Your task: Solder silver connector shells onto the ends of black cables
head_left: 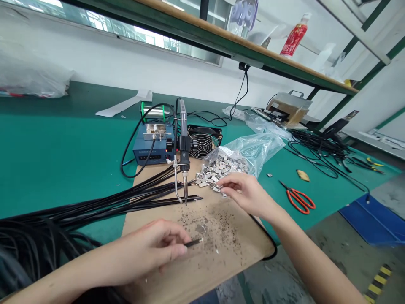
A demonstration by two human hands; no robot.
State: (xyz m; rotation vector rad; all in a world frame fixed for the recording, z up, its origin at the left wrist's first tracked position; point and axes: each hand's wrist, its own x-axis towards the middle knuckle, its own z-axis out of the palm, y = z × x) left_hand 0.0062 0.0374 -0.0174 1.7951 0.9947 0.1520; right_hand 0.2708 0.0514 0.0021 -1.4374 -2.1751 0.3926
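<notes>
At the near left, a thick mass of black cables [28,249] is spilling over the bench [95,139]. The person's two hands are working well apart. The left hand [164,242] is pinching a black cable [193,243] between thumb and fingers, above a sheet of brown cardboard [215,270]. Only a short piece of this cable is showing: it is slim, dark and straight, pointing right and ending in a small, pale, shiny tip. Beneath it, dark specks [229,230] are dotting the cardboard.

A little farther off, the right hand [243,192] is reaching into the near edge of a heap of metal connectors [218,171], thumb and forefinger close together; whether they are gripping a piece, one cannot tell. The connectors are small, silvery and blocky, lying jumbled and partly spilling from a clear plastic bag [261,147].

Left of the heap, a soldering iron [184,143] is hanging tip down in a stand, beside the ends of more black cables. Orange-handled scissors [299,199] are lying to the right. Behind, a blue box [142,152], a green-rimmed solder spool [156,112] and a black fan [202,145] are standing together.
</notes>
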